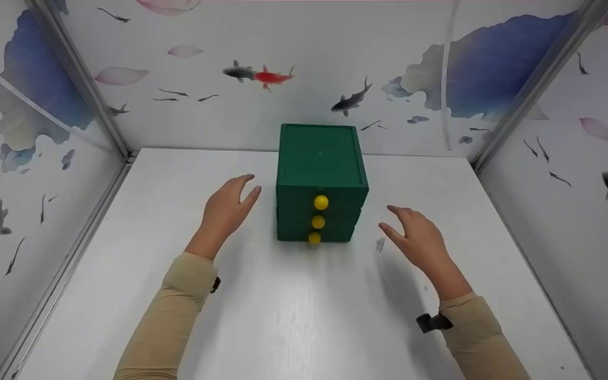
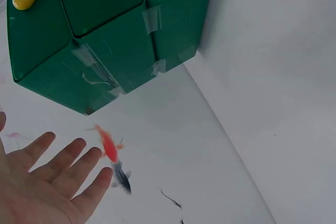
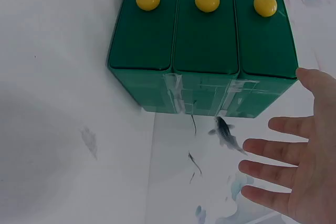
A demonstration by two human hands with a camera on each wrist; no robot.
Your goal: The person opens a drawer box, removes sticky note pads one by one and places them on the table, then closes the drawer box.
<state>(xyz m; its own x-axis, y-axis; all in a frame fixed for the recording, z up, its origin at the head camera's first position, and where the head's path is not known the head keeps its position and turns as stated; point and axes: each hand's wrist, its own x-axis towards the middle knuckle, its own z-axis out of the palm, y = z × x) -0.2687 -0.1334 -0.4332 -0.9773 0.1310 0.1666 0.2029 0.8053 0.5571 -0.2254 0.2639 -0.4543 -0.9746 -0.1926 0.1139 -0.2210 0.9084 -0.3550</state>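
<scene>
A green three-drawer box [image 1: 321, 158] stands on the white table near the back wall, each drawer front bearing a round yellow knob [image 1: 321, 202]. All three drawers look closed. Left of the box hovers my left hand [image 1: 227, 206], fingers extended and holding nothing. My right hand [image 1: 417, 237] is held off to the box's right, its fingers apart and nothing in them. Both wrist views show an open palm, the left hand [image 2: 52, 187] and the right hand [image 3: 310, 156], each beside the box's taped side. Clear tape [image 3: 176, 93] bridges the seams between the drawer units.
White panels with painted fish and petals, such as the back wall [image 1: 304, 31], enclose the table [image 1: 293, 327] at the back and both sides. Metal corner posts [image 1: 79, 79] join the panels. A small grey scuff [image 1: 380, 244] marks the tabletop right of the box.
</scene>
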